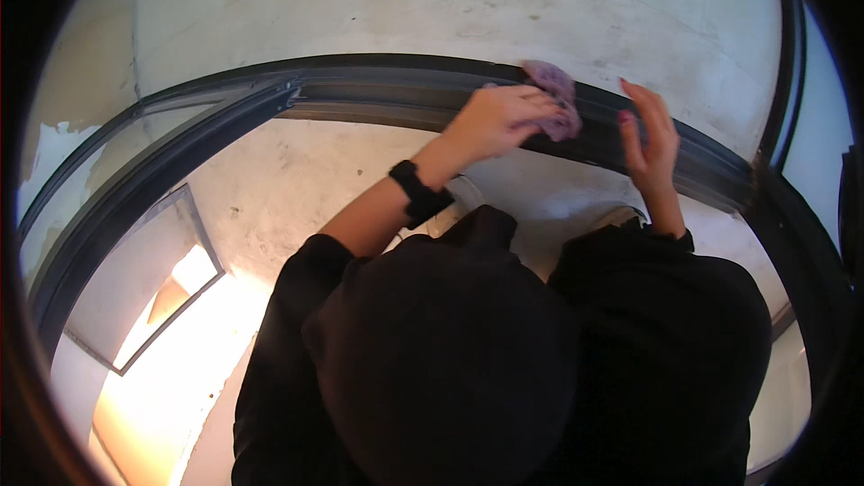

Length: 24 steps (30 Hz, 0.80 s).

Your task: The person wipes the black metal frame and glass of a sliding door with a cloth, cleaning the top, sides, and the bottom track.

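A crumpled mauve cloth (552,85) is gripped in my left hand (497,124), whose fingers close around it. Part of the cloth sticks up past the far edge of a dark metal frame rail (387,90), over which the hand reaches. To the right of the cloth, my right hand (657,146) is raised with thumb and fingers apart, holding nothing. It hovers over or rests near the same rail; contact cannot be made out. A black watch or band (416,191) is on my left wrist.
Beyond the rail lies a pale, stained surface (432,0). Dark uprights stand at left (144,189) and right (801,234). At lower left, a framed panel (135,297) sits beside a bright patch of light (189,378). My shoes partly show below the rail.
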Each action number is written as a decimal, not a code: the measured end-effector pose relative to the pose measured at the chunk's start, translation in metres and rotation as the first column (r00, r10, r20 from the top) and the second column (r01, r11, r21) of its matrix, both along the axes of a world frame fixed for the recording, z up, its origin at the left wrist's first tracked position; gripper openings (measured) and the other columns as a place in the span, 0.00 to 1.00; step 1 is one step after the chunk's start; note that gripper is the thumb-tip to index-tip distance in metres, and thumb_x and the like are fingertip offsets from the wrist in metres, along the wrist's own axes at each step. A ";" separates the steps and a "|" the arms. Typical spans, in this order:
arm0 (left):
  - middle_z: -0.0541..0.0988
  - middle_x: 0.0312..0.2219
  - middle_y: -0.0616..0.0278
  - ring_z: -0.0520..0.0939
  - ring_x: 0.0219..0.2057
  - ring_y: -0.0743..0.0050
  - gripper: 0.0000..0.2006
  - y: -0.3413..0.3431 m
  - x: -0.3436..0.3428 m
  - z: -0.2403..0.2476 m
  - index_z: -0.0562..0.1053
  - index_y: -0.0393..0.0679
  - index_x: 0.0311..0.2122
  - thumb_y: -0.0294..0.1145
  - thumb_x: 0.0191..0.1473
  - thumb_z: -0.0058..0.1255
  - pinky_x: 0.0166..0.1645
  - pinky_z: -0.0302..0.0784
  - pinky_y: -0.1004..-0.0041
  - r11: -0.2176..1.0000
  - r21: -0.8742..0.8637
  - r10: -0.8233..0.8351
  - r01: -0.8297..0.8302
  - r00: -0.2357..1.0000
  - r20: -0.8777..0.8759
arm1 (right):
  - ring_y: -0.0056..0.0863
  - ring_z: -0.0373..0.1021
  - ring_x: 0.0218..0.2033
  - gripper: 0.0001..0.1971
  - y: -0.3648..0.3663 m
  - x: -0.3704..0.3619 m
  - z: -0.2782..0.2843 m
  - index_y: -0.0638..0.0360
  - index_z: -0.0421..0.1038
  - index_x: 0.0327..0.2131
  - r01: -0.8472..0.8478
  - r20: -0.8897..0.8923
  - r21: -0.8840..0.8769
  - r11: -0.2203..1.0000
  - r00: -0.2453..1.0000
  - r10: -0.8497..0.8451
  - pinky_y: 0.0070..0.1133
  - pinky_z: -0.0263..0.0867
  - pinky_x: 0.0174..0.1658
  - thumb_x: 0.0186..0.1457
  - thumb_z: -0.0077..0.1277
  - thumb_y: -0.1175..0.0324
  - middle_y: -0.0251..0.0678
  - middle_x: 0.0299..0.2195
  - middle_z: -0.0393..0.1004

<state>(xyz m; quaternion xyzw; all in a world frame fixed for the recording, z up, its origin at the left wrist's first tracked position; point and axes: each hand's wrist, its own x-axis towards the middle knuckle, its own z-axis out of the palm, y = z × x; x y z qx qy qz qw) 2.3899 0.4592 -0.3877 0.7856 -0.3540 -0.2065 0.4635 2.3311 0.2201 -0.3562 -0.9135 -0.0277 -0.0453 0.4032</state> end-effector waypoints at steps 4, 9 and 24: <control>0.76 0.34 0.57 0.77 0.37 0.55 0.11 -0.051 -0.021 -0.006 0.76 0.44 0.32 0.24 0.38 0.53 0.41 0.73 0.63 0.988 -0.152 -0.040 0.016 0.988 -0.152 | 0.42 0.59 0.54 0.24 0.020 0.005 -0.009 0.59 0.63 0.52 -0.323 -0.059 -0.030 0.946 0.945 0.321 0.32 0.52 0.57 0.49 0.48 0.67 0.46 0.51 0.64; 0.75 0.43 0.52 0.74 0.47 0.58 0.17 -0.023 -0.022 0.011 0.76 0.40 0.37 0.16 0.38 0.48 0.51 0.69 0.68 0.994 -0.080 0.071 -0.075 0.996 -0.050 | 0.41 0.61 0.52 0.26 0.023 -0.023 -0.039 0.64 0.63 0.50 -0.157 -0.006 -0.161 0.974 0.987 0.158 0.33 0.53 0.57 0.49 0.52 0.59 0.46 0.48 0.66; 0.76 0.38 0.59 0.76 0.40 0.77 0.14 0.029 0.006 0.009 0.72 0.35 0.44 0.14 0.52 0.40 0.46 0.68 0.81 0.904 -0.049 0.413 -0.424 0.898 -0.153 | 0.42 0.65 0.48 0.14 -0.230 -0.142 -0.043 0.63 0.67 0.45 0.335 0.072 -0.657 0.676 0.920 -0.386 0.30 0.63 0.49 0.54 0.42 0.75 0.47 0.42 0.71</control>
